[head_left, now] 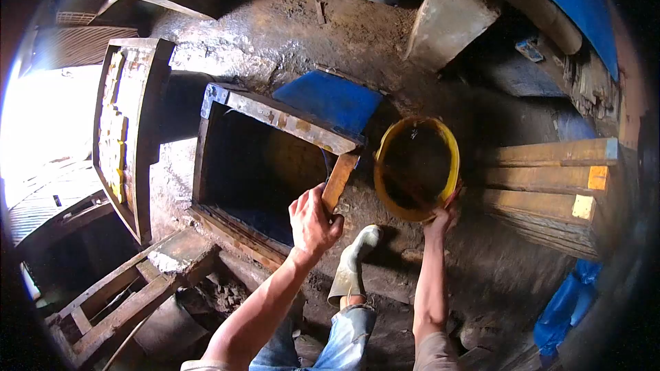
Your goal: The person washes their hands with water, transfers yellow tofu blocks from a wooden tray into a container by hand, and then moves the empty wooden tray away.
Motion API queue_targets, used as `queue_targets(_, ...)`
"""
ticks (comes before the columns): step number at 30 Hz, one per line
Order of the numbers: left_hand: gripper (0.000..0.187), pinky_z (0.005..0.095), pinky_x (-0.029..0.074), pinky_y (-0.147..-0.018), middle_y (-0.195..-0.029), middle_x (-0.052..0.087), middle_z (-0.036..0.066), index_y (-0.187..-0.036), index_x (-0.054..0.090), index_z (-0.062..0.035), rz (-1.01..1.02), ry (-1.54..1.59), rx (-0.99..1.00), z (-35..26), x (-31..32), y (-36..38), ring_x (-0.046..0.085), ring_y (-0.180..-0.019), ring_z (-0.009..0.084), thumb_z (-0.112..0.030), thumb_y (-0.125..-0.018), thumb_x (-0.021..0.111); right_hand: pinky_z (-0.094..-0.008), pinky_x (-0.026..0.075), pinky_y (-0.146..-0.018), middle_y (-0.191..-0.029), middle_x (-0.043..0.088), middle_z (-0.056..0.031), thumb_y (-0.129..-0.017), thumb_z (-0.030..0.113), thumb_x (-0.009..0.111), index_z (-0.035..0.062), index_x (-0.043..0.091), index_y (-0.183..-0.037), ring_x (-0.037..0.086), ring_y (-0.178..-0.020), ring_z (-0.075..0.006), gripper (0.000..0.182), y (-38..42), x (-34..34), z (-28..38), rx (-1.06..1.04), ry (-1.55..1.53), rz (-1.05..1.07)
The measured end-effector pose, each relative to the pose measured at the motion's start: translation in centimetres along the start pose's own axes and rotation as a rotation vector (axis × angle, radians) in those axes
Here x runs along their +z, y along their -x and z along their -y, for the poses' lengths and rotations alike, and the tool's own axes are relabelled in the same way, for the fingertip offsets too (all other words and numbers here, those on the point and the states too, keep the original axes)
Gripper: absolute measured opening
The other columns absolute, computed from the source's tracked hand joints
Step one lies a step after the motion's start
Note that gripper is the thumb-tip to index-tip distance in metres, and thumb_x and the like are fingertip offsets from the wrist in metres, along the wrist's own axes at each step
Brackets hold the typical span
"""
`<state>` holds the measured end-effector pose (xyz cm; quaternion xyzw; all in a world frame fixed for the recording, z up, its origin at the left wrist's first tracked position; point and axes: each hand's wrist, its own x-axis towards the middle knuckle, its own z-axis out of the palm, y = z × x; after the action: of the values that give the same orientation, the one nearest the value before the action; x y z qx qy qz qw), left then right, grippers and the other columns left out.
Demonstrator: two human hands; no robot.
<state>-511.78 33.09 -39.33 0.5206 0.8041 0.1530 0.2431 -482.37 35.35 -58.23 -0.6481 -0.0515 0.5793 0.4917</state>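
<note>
My left hand (315,223) is closed around the near right bar (339,182) of a rectangular wooden frame. That frame (282,120) rims a box-like container whose inside is dark; its contents are hard to make out. My right hand (440,221) grips the near rim of a round yellow bucket (450,154), to the right of the frame. The bucket's mouth faces me, and its interior is dark. Something reddish shows by the right fingers, too small to name.
Blue plastic (333,99) lies behind the frame. Stacked wooden beams (543,178) stand at the right, and another wooden frame (141,137) leans at the left. A timber structure (130,299) sits near left. My booted foot (354,264) is on the dirty ground between my arms.
</note>
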Motion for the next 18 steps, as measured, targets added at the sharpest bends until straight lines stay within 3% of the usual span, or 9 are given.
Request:
queue_targets(4,0.068,0.0455,0.039,-0.096,-0.105,0.061,0.017,-0.124,0.05,-0.0033,-0.016,0.0,0.008,-0.1,0.1,-0.1,0.057,-0.105,0.0358,-0.017,-0.06,0.069,-0.0361,0.046,-0.093,-0.124,0.053,-0.0006,-0.067,-0.004,0.047,0.0179,0.044,-0.142,0.051,-0.113,-0.0201,0.079,0.6,-2.7,1.6,0.24,0.242,-0.225)
queue_targets(7,0.068,0.0457,0.038,-0.096,-0.107,0.061,0.016,-0.125,0.05,-0.0046,0.011,-0.012,-0.018,0.0,0.1,0.0,0.056,-0.107,0.0344,-0.017,-0.061,0.07,-0.03,0.044,-0.082,-0.113,0.054,-0.0002,-0.076,-0.003,0.048,0.0152,0.048,-0.132,0.05,-0.098,-0.016,0.059,-0.2,-5.1,-0.8,0.198,0.246,-0.222)
queue_targets(9,0.068,0.0454,0.039,-0.096,-0.106,0.061,0.016,-0.125,0.05,-0.0048,0.035,-0.016,-0.054,-0.3,-0.1,0.0,0.056,-0.105,0.0347,-0.016,-0.061,0.071,-0.0247,0.04,-0.063,-0.092,0.056,-0.0024,-0.079,0.0,0.052,0.0065,0.056,-0.113,0.047,-0.071,-0.0121,0.034,-1.3,-8.3,-2.1,0.134,0.391,-0.218)
queue_targets(10,0.069,0.0448,0.039,-0.096,-0.105,0.061,0.017,-0.125,0.05,-0.0048,0.03,0.008,-0.04,-0.3,-0.1,0.1,0.057,-0.104,0.035,-0.015,-0.06,0.071,-0.0331,0.045,-0.08,-0.105,0.059,-0.0069,-0.082,0.004,0.058,0.004,0.053,-0.121,0.055,-0.092,-0.0203,0.04,-1.4,-9.2,-2.3,0.015,0.317,-0.098)
queue_targets(13,0.07,0.045,0.039,-0.096,-0.105,0.061,0.016,-0.126,0.05,-0.0041,0.016,-0.009,-0.016,-0.1,0.2,0.1,0.057,-0.104,0.0353,-0.014,-0.06,0.07,-0.0357,0.043,-0.093,-0.127,0.051,-0.0053,-0.082,0.002,0.061,0.0098,0.044,-0.137,0.05,-0.112,-0.0207,0.058,-0.7,-10.1,-1.1,-0.138,0.612,-0.153)
queue_targets(14,0.07,0.0449,0.039,-0.096,-0.106,0.061,0.015,-0.126,0.049,-0.0038,-0.003,-0.021,-0.006,-0.2,0.4,0.2,0.057,-0.104,0.035,-0.014,-0.06,0.07,-0.0346,0.043,-0.092,-0.121,0.053,-0.0085,-0.082,0.001,0.064,0.0069,0.045,-0.135,0.052,-0.108,-0.0225,0.057,0.5,-8.5,1.4,-0.649,1.066,-0.18)
queue_targets(15,0.07,0.0449,0.039,-0.096,-0.106,0.061,0.014,-0.126,0.05,-0.0039,-0.005,-0.026,-0.007,-0.3,0.5,0.2,0.057,-0.104,0.0349,-0.014,-0.06,0.07,-0.0323,0.045,-0.089,-0.117,0.056,-0.0101,-0.082,0.004,0.067,0.0045,0.046,-0.134,0.055,-0.104,-0.0223,0.056,2.7,-4.3,5.1,-0.62,1.068,-0.299)
queue_targets(17,0.069,0.0448,0.039,-0.095,-0.106,0.061,0.014,-0.125,0.05,-0.004,-0.014,-0.043,-0.012,-0.4,0.3,0.3,0.057,-0.104,0.0345,-0.014,-0.06,0.07,-0.0357,0.045,-0.091,-0.109,0.06,-0.0113,-0.088,0.015,0.064,0.0034,0.048,-0.13,0.059,-0.101,-0.0237,0.047,2.3,-1.0,6.0,-0.589,0.745,-0.066)
queue_targets(18,0.066,0.0447,0.04,-0.094,-0.106,0.06,0.014,-0.124,0.05,-0.0036,-0.01,-0.049,-0.002,-0.7,0.1,0.3,0.057,-0.104,0.0338,-0.014,-0.061,0.069,-0.0351,0.046,-0.088,-0.104,0.06,-0.0094,-0.087,0.015,0.064,0.004,0.052,-0.126,0.059,-0.095,-0.0212,0.042,0.2,0.2,5.0,-0.467,0.593,0.048)
